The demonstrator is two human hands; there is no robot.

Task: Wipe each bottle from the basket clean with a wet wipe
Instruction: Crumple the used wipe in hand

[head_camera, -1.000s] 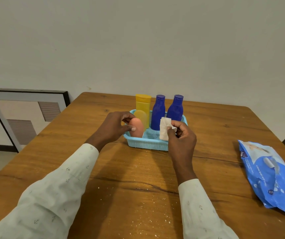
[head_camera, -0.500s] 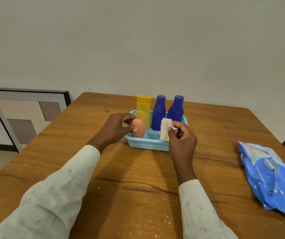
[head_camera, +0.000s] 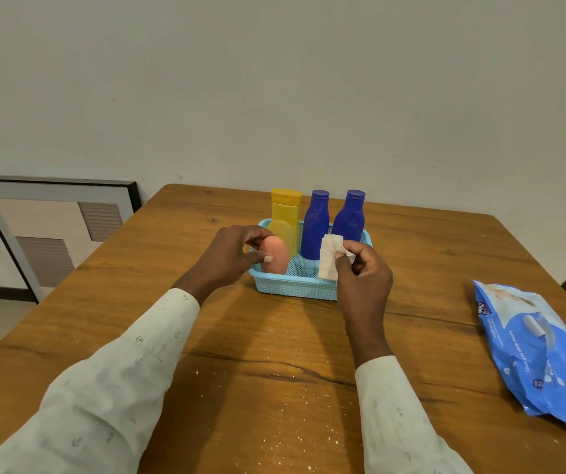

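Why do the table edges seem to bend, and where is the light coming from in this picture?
Head view: the wide-angle lens bows the table edges and stretches the sleeves near the bottom corners. Soft shadows of both arms fall on the wood towards the camera, so the light seems to come from above and ahead. No strong glare; the basket and blue bottles look sharp.

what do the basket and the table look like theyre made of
Basket: apparently moulded light blue plastic, matte, judging by its fine uniform mesh walls and solid rim. Table: wood or wood veneer with a low sheen, showing grain lines, knots and dark cracks.
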